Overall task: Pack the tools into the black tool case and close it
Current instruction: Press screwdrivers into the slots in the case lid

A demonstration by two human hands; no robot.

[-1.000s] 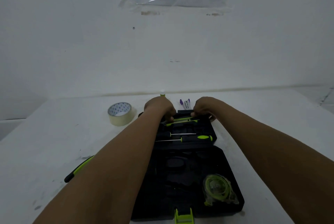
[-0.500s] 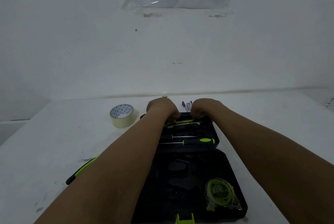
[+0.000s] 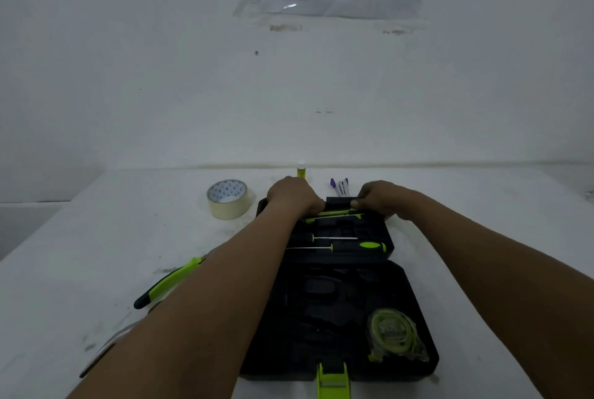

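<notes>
The black case (image 3: 324, 308) lies open and flat on the white table (image 3: 80, 254), a moulded hard-plastic shell with recessed slots; its far half sits at 12 o'clock, its near half toward 6, where a lime latch (image 3: 332, 381) juts from the rim. In the far half two thin screwdrivers (image 3: 340, 242) lie crosswise, steel shafts and black-and-lime grips; a round lime tape measure (image 3: 393, 336) in clear wrap fills the near half's 4 o'clock corner. Both hands reach the far rim: the left hand (image 3: 294, 197) is curled with fingers closed on the edge; the right hand (image 3: 381, 199) pinches the black rim strip beside it. Outside, at 9 o'clock, pliers (image 3: 170, 281) with lime rubbery handles lie on the table; a glossy beige tape roll (image 3: 227, 199) stands at 11 o'clock.
</notes>
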